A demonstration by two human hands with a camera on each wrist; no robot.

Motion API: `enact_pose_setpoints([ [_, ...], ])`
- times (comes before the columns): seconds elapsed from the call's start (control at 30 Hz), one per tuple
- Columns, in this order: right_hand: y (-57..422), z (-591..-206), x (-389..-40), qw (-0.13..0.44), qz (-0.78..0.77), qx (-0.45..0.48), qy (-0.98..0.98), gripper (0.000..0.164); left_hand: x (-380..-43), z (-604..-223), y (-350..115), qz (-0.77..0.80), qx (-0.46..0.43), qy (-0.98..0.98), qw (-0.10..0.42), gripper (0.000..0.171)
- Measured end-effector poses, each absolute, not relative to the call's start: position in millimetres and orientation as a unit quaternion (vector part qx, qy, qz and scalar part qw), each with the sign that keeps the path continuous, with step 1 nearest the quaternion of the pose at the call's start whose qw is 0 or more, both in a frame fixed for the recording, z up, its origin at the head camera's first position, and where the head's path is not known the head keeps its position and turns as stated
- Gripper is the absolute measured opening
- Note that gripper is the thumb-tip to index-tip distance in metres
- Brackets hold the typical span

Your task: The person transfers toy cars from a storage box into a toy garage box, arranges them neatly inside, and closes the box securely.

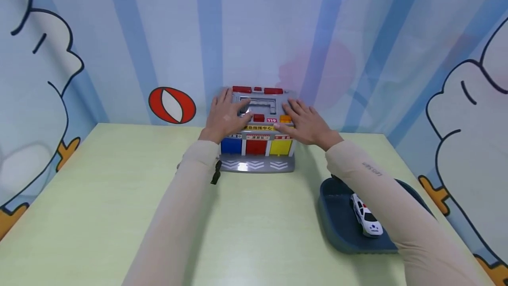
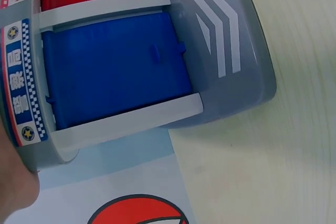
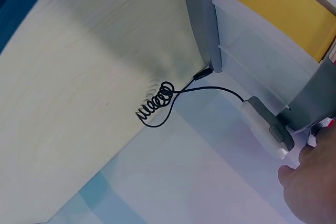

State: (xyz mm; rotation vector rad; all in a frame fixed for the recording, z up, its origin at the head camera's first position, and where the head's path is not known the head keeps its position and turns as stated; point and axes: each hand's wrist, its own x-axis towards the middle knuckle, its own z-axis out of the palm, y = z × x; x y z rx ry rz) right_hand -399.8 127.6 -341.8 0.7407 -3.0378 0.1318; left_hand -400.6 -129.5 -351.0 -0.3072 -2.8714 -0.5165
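Note:
A grey toy garage (image 1: 238, 162) with a handle on its roof stands at the table's far edge. Blue (image 2: 115, 69), red (image 1: 256, 147) and yellow (image 3: 286, 11) doors line its front, all closed. My left hand (image 1: 226, 117) rests on the roof's left side with fingers extended. On the right side of the roof lies my right hand (image 1: 308, 126), its fingers spread. In the right wrist view, a toy handset (image 3: 268, 127) hangs at the garage's side, close to that hand, on a coiled black cord (image 3: 153, 104).
At the table's right stands a dark blue tray (image 1: 331, 228) with a white toy police car (image 1: 366, 217) in it; my right forearm passes over it. Behind the pale table (image 1: 99, 197) hangs a blue striped backdrop (image 1: 254, 25) with cartoon prints.

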Motion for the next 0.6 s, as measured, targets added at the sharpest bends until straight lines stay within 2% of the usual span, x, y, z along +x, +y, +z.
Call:
enact_pose_setpoints([
  [0.13, 125, -344, -401, 0.006, 0.04, 0.236, -0.971, 0.086, -401, -353, -135, -0.23, -0.092, -0.965, 0.091, 0.064],
  [0.33, 126, -344, -401, 0.005, 0.039, 0.229, -0.973, 0.087, -400, -356, -148, -0.311, -0.127, -0.939, 0.077, 0.057],
  [0.6, 126, -343, -402, 0.004, 0.046, 0.234, -0.971, 0.087, -399, -354, -155, -0.312, -0.16, -0.934, 0.062, 0.057],
])
